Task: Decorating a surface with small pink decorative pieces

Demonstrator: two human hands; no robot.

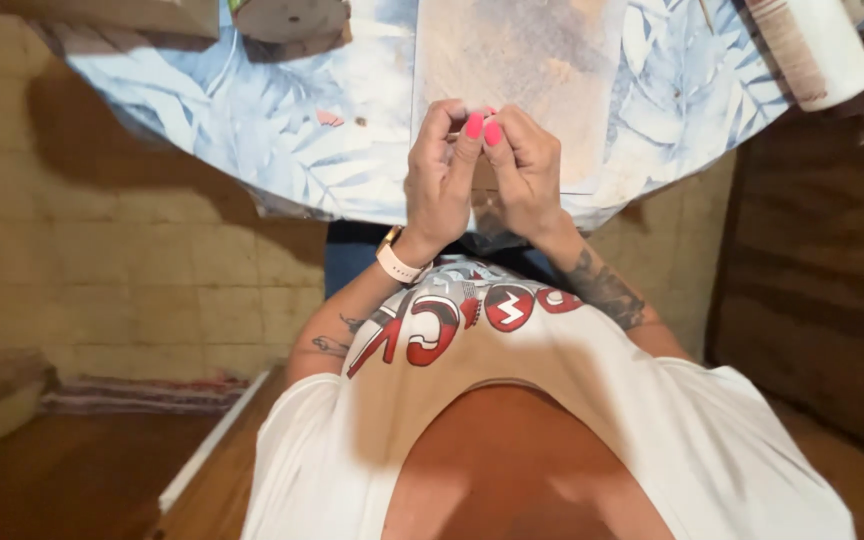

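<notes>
- The left hand (439, 175) and right hand (524, 172) are pressed together at the near edge of the round table (282, 150), fingers curled inward, pink-nailed thumbs meeting at about 12 o'clock of the pair.
- Both hands are closed around something small pinched between the fingertips; it is hidden by the fingers, so what it is cannot be told.
- A pale watch (395, 259) sits on the left wrist, at about 7 o'clock from the hands.
- Just beyond the hands, at 12 o'clock, lies a pale rectangular board (517, 60) on the leaf-patterned tablecloth.
- A round wooden disc (287, 18) rests at 11 o'clock, well apart; a white roll (820, 45) lies at 2 o'clock by the table's edge.
- As for progress, the fingerwork looks under way; nothing finished shows on the board.
</notes>
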